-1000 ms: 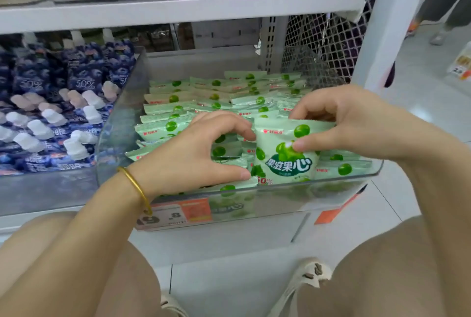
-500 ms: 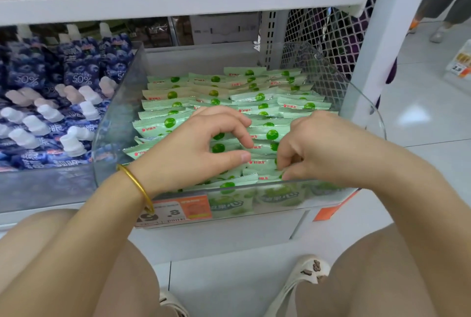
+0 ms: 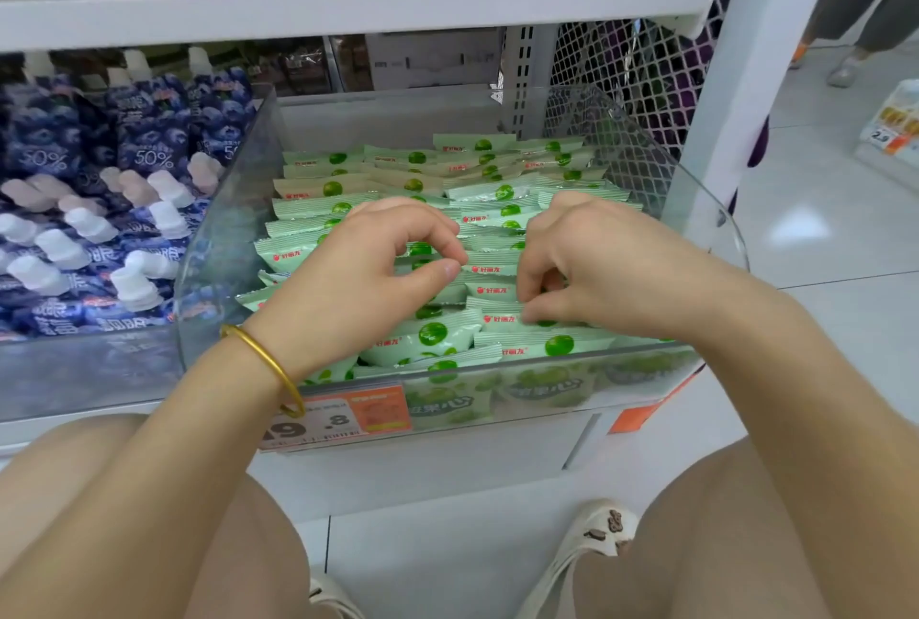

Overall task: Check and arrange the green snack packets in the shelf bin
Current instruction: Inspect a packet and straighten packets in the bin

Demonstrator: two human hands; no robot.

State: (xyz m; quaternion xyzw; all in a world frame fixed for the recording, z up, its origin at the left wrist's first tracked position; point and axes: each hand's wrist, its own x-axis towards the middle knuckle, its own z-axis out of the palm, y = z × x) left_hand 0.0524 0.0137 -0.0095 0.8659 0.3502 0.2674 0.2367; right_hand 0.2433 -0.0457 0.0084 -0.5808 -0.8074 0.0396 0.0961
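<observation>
Two hands work among green snack packets [image 3: 502, 193] in a clear shelf bin [image 3: 219, 260].

The packets fill the bin at the frame's centre, standing on edge in overlapping rows. Each long axis runs from 9 to 3 o'clock, crimped top edges up, and each shows a green ball and the red logo "好丽友". The left hand [image 3: 368, 280] hovers curled over the rows toward 9 o'clock, thumb and forefinger nearly meeting. Whether it holds a packet I cannot tell. The right hand [image 3: 592, 265], toward 3 o'clock, pinches packet top edges between curled fingers and thumb. At 6 o'clock a gold bangle [image 3: 268, 360] crosses the price tag [image 3: 348, 414], leaving "9" and ".8" readable. The front packets blur behind the bin wall. The blue pouches [image 3: 149, 146] at 9 o'clock read "50%".
</observation>
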